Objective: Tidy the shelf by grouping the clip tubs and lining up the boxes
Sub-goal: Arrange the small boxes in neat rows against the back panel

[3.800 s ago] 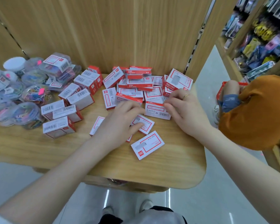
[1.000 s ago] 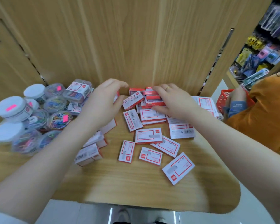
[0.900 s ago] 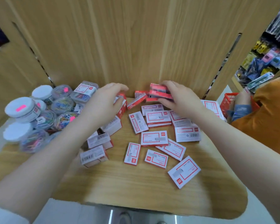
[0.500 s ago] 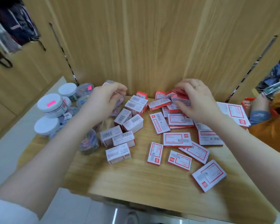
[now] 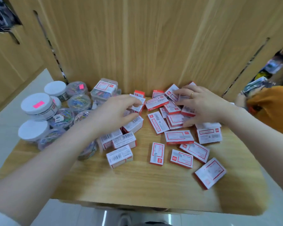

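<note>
The boxes [image 5: 178, 137], small red-and-white cartons, are lying scattered and unaligned across the middle and right of the wooden shelf [image 5: 137, 185], several overlapping near the back panel [image 5: 145, 46]. One box [image 5: 210, 172] is lying apart, tilted, near the front right edge. The clip tubs [image 5: 38, 108] are standing clustered at the left of the shelf: white-lidded round tubs at the outer edge, clear tubs of coloured clips behind them, and a square clear tub [image 5: 104, 90] with a red-and-white label at the back.

The left hand [image 5: 114, 111] is reaching over the left group of boxes; its grip is narrow, with fingers curling onto a white-topped box [image 5: 138, 103] at the fingertips. Whether the box is actually being lifted cannot be told. The right hand [image 5: 203, 105], wearing a ring, is resting with fingers spread wide on the overlapping boxes at the back right, pressing on them rather than enclosing any.

At the far right, a person in an orange garment [image 5: 273, 108] is partly showing beside the shelf.
</note>
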`<state>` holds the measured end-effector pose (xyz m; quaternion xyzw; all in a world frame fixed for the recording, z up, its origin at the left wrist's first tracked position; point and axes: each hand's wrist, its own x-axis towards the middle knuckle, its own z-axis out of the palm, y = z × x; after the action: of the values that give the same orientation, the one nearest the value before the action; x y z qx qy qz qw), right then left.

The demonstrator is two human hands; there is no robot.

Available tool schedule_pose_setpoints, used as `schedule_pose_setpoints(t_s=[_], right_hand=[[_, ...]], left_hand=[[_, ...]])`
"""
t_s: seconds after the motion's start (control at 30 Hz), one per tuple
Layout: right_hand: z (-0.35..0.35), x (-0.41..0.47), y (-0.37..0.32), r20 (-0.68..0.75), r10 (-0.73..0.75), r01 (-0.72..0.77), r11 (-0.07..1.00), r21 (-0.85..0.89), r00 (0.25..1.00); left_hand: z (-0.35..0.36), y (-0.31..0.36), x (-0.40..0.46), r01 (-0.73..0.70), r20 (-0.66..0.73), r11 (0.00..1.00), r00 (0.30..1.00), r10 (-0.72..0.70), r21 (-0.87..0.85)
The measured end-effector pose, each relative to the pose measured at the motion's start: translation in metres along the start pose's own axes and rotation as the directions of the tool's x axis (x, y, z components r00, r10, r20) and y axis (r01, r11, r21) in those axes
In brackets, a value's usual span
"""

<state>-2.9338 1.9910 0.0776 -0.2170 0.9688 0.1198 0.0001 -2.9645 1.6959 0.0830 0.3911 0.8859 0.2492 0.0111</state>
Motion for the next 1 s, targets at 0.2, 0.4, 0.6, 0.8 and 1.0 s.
schedule_pose_setpoints(t_s=[0.2,0.4,0.6,0.8,1.0], right_hand=[[0.004,0.010,0.002,-0.294,0.103,-0.091,0.994,0.054,0.950],[0.004,0.007,0.001,-0.261,0.275,-0.183,0.926,0.329,0.925],[-0.004,-0.031,0.019,-0.366,0.562,-0.302,0.768,0.565,0.742],[0.000,-0.064,0.028,-0.137,0.416,-0.330,0.849,0.413,0.899],[0.005,-0.058,0.031,0.235,0.215,-0.244,0.964,0.104,0.948]], left_hand=[[0.012,0.012,0.037,-0.132,0.093,0.991,0.987,0.129,0.021],[0.034,0.015,0.065,-0.104,0.131,0.964,0.989,0.073,0.245],[0.035,0.012,0.080,0.031,0.071,0.892,0.995,-0.071,0.451],[0.044,0.020,0.088,0.014,0.044,0.834,0.998,-0.046,0.551],[0.027,0.036,0.094,0.052,-0.165,0.916,0.986,0.016,0.398]])
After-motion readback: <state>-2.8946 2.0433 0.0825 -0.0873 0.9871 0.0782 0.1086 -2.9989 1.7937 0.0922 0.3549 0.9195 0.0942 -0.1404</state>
